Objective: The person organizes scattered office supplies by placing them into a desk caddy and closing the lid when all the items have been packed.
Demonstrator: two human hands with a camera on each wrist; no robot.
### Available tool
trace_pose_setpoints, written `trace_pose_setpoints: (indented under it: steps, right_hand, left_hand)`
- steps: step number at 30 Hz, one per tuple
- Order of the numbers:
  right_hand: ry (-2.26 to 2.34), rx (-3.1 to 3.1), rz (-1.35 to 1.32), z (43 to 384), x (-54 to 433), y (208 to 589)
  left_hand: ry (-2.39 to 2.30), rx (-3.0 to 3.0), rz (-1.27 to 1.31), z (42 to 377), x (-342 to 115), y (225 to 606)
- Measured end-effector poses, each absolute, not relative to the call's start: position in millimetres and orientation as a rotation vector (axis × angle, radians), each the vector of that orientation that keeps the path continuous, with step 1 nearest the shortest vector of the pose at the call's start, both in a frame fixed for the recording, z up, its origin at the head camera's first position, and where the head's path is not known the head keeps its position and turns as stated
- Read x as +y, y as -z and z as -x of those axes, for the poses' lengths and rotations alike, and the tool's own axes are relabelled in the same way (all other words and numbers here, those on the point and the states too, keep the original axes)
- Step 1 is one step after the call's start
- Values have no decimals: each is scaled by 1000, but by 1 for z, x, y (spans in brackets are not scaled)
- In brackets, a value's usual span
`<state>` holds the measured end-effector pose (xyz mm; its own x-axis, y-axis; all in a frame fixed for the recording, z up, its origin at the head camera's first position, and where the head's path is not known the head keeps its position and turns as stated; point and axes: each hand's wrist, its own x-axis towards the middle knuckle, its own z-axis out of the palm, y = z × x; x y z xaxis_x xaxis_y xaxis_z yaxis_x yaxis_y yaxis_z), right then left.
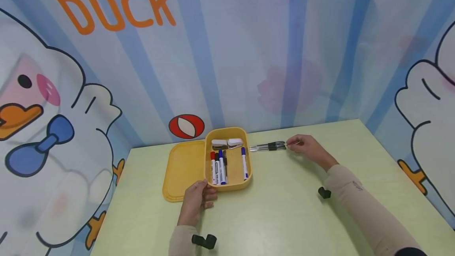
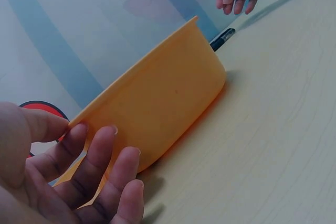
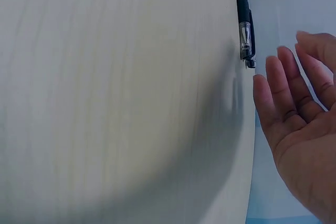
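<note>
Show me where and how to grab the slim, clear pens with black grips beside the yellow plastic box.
I'd pinch the slim, clear pens by their black grips, from above and the right: they lie flat together, their left ends near the yellow plastic box, which crowds that side.

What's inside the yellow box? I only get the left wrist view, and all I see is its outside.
Observer: The head view shows several markers lying in the box.
Operator: Anything in there besides those markers?
Observer: Yes, two small white things sit side by side at the far end.
Operator: Are the markers all bunched together?
Observer: No, one blue-capped marker lies apart from the others, on the right side of the box as the head view shows it.
</note>
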<state>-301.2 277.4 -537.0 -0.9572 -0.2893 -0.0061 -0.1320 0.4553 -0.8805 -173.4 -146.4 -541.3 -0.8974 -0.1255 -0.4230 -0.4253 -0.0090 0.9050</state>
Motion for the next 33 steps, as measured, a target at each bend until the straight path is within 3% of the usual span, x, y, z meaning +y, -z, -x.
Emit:
trace_pose_setpoints:
  steps: [18,33]
  right_hand:
    - [1409,2531,516,298,276,539]
    - [1315,2621,454,299,270,536]
  left_hand:
    - [-2006,2040,569,171,-146,538]
    - [-2012,2033,580,171,-145,538]
